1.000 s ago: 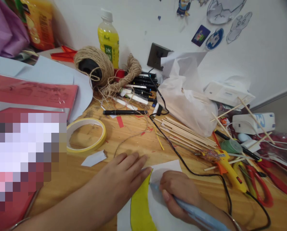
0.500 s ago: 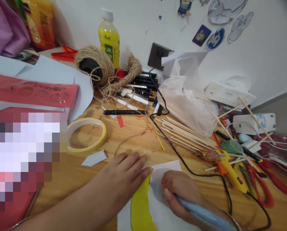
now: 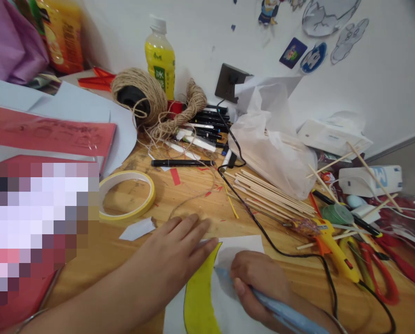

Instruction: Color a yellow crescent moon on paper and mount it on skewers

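My left hand (image 3: 179, 253) lies with fingers stretched out across the upper left of a white sheet of paper (image 3: 240, 245) and the table beside it. On this sheet is a curved yellow shape (image 3: 202, 292), with a dark line along its left edge; whether it is coloured in or a separate piece is unclear. My right hand (image 3: 259, 278) is closed around a light blue pen (image 3: 284, 311). The pen's tip points at the yellow shape's right edge, near its upper end. The pen's rear runs off toward the bottom right.
A yellow tape roll (image 3: 148, 204) and a paper scrap (image 3: 138, 229) lie left. Behind are a black marker (image 3: 179, 163), twine (image 3: 158, 93) and a drink bottle (image 3: 160, 55). Wooden sticks (image 3: 273, 190), a yellow glue gun (image 3: 340, 255) with its black cord, and red-handled scissors (image 3: 379, 273) lie right.
The white sheet and yellow shape have shifted slightly left and downward in view. My right hand and pen have moved a little left and down along the shape's edge; my left hand stays flat.
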Action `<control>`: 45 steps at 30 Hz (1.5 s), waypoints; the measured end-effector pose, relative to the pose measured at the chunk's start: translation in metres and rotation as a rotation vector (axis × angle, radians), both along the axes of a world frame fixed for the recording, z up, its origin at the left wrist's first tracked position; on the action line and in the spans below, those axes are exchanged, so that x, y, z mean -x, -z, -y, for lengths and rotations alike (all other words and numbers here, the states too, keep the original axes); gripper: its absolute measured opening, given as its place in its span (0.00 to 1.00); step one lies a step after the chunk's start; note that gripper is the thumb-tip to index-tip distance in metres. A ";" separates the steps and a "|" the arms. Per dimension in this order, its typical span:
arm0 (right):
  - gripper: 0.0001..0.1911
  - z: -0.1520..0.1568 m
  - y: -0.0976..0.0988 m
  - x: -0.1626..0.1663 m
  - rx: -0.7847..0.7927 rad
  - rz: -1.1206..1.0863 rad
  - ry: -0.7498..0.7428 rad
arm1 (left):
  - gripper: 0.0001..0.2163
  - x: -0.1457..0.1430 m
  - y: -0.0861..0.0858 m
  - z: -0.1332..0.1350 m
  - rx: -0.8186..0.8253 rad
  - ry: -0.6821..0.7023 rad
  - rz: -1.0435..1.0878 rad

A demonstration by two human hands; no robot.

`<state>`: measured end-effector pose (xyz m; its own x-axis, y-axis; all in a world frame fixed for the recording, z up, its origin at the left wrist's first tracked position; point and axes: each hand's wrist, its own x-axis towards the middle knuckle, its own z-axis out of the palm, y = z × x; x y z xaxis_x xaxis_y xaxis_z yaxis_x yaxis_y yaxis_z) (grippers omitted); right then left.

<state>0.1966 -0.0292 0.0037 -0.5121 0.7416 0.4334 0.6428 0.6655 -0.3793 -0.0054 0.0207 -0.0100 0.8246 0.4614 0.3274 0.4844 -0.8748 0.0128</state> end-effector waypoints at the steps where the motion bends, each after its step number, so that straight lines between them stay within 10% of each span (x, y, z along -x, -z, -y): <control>1: 0.27 0.000 -0.001 0.001 -0.011 0.003 0.004 | 0.15 0.000 -0.001 0.000 -0.002 -0.003 0.000; 45: 0.25 0.004 0.008 -0.003 0.010 -0.003 -0.041 | 0.16 0.001 -0.002 0.001 -0.002 0.002 -0.025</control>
